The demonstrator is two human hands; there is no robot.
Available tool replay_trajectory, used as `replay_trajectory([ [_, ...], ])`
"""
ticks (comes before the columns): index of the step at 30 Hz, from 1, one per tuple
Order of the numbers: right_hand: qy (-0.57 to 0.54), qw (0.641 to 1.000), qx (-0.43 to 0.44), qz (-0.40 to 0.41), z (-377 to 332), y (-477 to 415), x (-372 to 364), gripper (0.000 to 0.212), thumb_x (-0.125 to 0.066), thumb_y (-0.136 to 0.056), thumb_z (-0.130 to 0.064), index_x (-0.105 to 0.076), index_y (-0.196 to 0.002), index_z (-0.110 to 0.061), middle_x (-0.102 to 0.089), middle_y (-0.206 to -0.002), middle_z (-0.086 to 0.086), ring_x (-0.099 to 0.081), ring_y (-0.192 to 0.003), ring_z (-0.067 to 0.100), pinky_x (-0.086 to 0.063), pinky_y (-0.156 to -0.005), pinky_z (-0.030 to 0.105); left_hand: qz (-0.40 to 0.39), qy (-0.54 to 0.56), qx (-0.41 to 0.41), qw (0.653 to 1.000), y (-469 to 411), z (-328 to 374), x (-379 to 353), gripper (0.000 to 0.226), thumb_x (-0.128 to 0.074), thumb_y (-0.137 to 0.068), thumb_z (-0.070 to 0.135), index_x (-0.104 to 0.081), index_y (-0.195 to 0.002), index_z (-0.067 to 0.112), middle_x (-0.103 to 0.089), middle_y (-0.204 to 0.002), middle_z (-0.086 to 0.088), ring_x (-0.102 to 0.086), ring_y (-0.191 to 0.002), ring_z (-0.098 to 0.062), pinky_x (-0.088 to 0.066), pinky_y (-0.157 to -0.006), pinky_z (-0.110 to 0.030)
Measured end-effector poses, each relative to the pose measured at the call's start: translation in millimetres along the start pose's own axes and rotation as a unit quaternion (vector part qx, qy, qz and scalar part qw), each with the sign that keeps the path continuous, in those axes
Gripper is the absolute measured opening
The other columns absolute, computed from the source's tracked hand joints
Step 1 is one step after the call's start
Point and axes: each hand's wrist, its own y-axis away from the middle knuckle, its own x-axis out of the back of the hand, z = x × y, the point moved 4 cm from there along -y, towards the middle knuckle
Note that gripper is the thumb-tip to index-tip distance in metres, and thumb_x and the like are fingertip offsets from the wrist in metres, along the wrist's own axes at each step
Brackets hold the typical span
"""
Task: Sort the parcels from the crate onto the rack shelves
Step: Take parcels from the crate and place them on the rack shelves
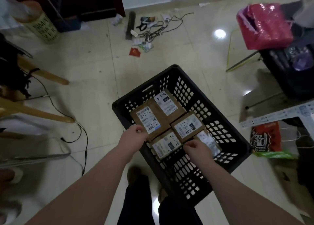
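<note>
A black plastic crate (226,123) stands on the tiled floor in front of me. Several brown cardboard parcels with white labels lie flat inside it. My left hand (136,134) pinches the near corner of the left parcel (149,119), which is marked 4-2-6. My right hand (198,148) has curled fingers at the near corner of the middle parcel (187,126), marked 1-2-4, and hides part of a rightmost parcel (209,141). Between the hands lies a front parcel (165,145). A further parcel (167,103) lies at the crate's far end. A white perforated rack post (275,115) shows at the right.
Cables and paper scraps (149,31) litter the floor beyond the crate. Wooden chair legs (39,111) and a black cable (83,140) are at the left. A pink bag (265,26) sits on a dark box at the right, with an orange bag (266,136) below. My legs are beneath the crate's near edge.
</note>
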Motion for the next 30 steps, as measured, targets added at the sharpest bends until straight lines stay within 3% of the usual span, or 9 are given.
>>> replay_trajectory([
  [4, -0.056, 0.997, -0.055, -0.015, -1, -39, -17, 0.014, -0.062, -0.088, -0.024, -0.068, -0.099, -0.018, -0.066, -0.092, 0.003, -0.063, -0.088, 0.022, -0.053, -0.073, 0.035, -0.013, 0.12, 0.09, 0.989, -52, 20, -2, 0.015, -0.056, -0.092, 0.012, -0.059, -0.106, 0.014, -0.057, -0.089, -0.004, -0.053, -0.074, -0.011, -0.049, -0.069, -0.027],
  [7, -0.106, 0.99, -0.095, -0.002, -1, -63, -29, 0.017, -0.062, -0.088, -0.022, -0.069, -0.103, -0.016, -0.065, -0.086, 0.003, -0.062, -0.076, 0.018, -0.053, -0.07, 0.035, -0.01, 0.19, 0.147, 0.971, -84, 29, -8, 0.029, -0.054, -0.094, 0.009, -0.053, -0.123, 0.006, -0.059, -0.094, -0.005, -0.05, -0.07, -0.01, -0.046, -0.055, -0.019],
  [9, -0.125, 0.985, -0.121, 0.002, -3, -80, -38, 0.023, -0.06, -0.09, -0.021, -0.066, -0.111, -0.015, -0.064, -0.09, 0.002, -0.061, -0.078, 0.018, -0.055, -0.075, 0.037, -0.01, 0.222, 0.179, 0.958, -103, 28, -15, 0.037, -0.052, -0.096, 0.01, -0.047, -0.132, 0.004, -0.059, -0.107, -0.008, -0.052, -0.08, -0.016, -0.042, -0.069, -0.022],
  [13, -0.105, 0.986, -0.126, 0.006, -16, -114, -56, 0.032, -0.055, -0.095, -0.021, -0.059, -0.126, -0.013, -0.058, -0.104, 0.004, -0.058, -0.085, 0.018, -0.055, -0.082, 0.037, -0.017, 0.237, 0.235, 0.942, -138, 15, -31, 0.034, -0.05, -0.098, 0.013, -0.048, -0.131, 0.005, -0.051, -0.078, -0.006, -0.048, -0.066, -0.016, -0.038, -0.073, -0.032],
  [17, -0.045, 0.996, -0.079, -0.013, -35, -149, -74, 0.045, -0.049, -0.097, -0.023, -0.047, -0.142, -0.016, -0.057, -0.129, 0.006, -0.054, -0.106, 0.021, -0.041, -0.074, 0.025, -0.004, 0.24, 0.268, 0.933, -167, 1, -38, 0.038, -0.048, -0.098, 0.01, -0.043, -0.135, 0.007, -0.041, -0.074, -0.006, -0.054, -0.088, -0.024, -0.036, -0.078, -0.034],
  [22, -0.035, 0.997, -0.06, -0.041, -45, -182, -92, 0.049, -0.05, -0.094, -0.021, -0.044, -0.143, -0.02, -0.056, -0.128, 0.007, -0.053, -0.097, 0.02, -0.041, -0.06, 0.021, -0.016, 0.251, 0.3, 0.92, -200, -18, -45, 0.01, -0.048, -0.097, 0.01, -0.051, -0.106, 0.011, -0.05, -0.076, -0.009, -0.046, -0.063, -0.019, -0.038, -0.071, -0.031],
  [26, -0.019, 0.998, -0.052, -0.041, -47, -195, -97, 0.036, -0.053, -0.092, -0.022, -0.056, -0.128, -0.019, -0.056, -0.114, 0.003, -0.053, -0.097, 0.02, -0.042, -0.076, 0.027, -0.033, 0.255, 0.305, 0.917, -212, -25, -49, 0.016, -0.048, -0.095, 0.009, -0.05, -0.08, 0.01, -0.057, -0.077, -0.01, -0.055, -0.065, -0.021, -0.046, -0.035, -0.025],
  [28, -0.023, 0.996, -0.066, -0.048, -46, -195, -98, 0.037, -0.055, -0.091, -0.027, -0.059, -0.126, -0.017, -0.058, -0.12, 0.006, -0.056, -0.103, 0.022, -0.046, -0.079, 0.029, -0.045, 0.256, 0.305, 0.916, -211, -24, -47, 0.016, -0.049, -0.095, 0.009, -0.051, -0.079, 0.011, -0.057, -0.078, -0.011, -0.055, -0.067, -0.022, -0.047, -0.039, -0.029],
  [30, -0.068, 0.991, -0.098, -0.061, -43, -189, -98, 0.04, -0.058, -0.09, -0.028, -0.061, -0.125, -0.009, -0.061, -0.125, 0.01, -0.06, -0.109, 0.024, -0.051, -0.091, 0.036, -0.058, 0.273, 0.302, 0.912, -211, -20, -44, 0.012, -0.05, -0.095, 0.012, -0.055, -0.085, 0.009, -0.059, -0.082, -0.013, -0.057, -0.072, -0.025, -0.048, -0.055, -0.037],
])
